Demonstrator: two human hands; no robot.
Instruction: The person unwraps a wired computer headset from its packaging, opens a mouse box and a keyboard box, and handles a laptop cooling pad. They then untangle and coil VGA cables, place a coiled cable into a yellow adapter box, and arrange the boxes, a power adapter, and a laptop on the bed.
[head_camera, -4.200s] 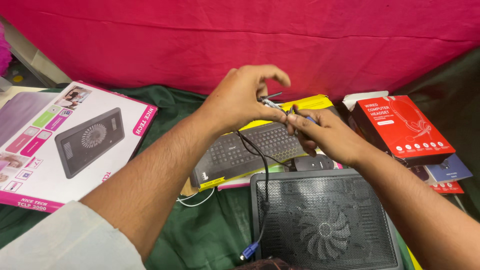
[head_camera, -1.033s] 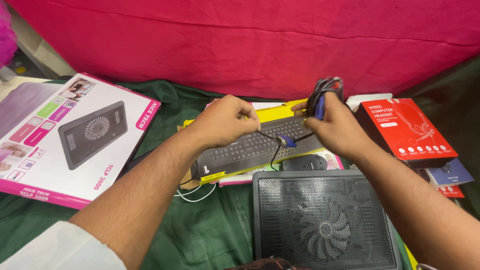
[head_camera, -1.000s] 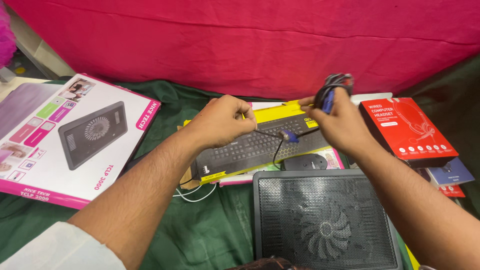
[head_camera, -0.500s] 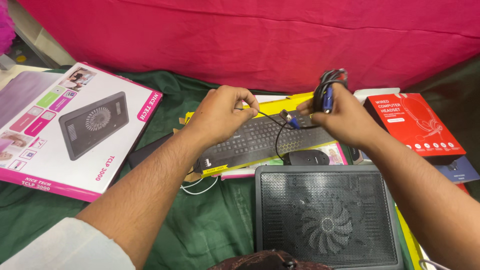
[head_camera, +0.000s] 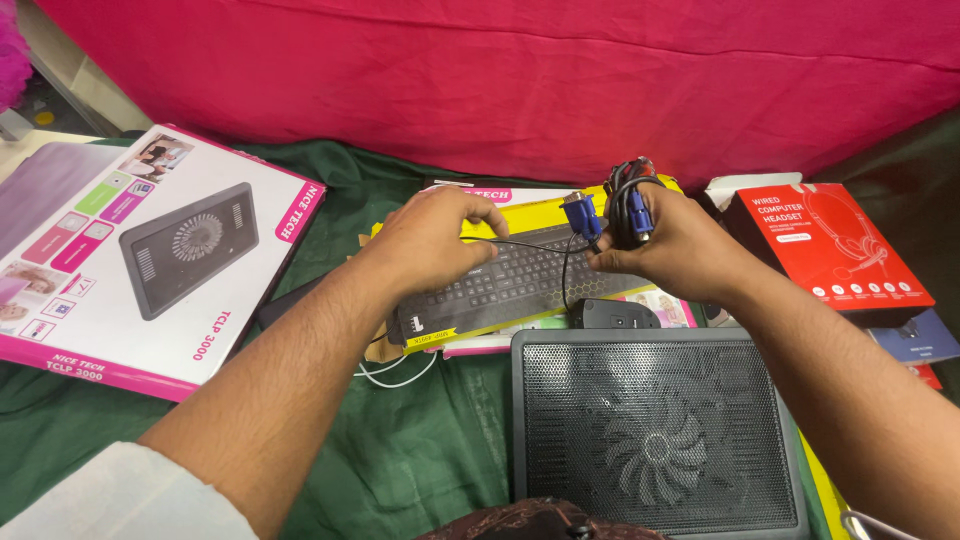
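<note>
Holding coiled black cable (head_camera: 622, 205), blue connectors (head_camera: 580, 213)

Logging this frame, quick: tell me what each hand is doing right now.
Left hand: fingers pinched shut on the thin black cable.
Right hand: closed around the coiled cable bundle with blue connectors.

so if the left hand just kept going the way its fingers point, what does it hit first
Probably the blue cable plug. The left hand pinches the thin black cable and points right along it, toward that plug and the right hand holding the coiled bundle. Depth is unclear.
</note>
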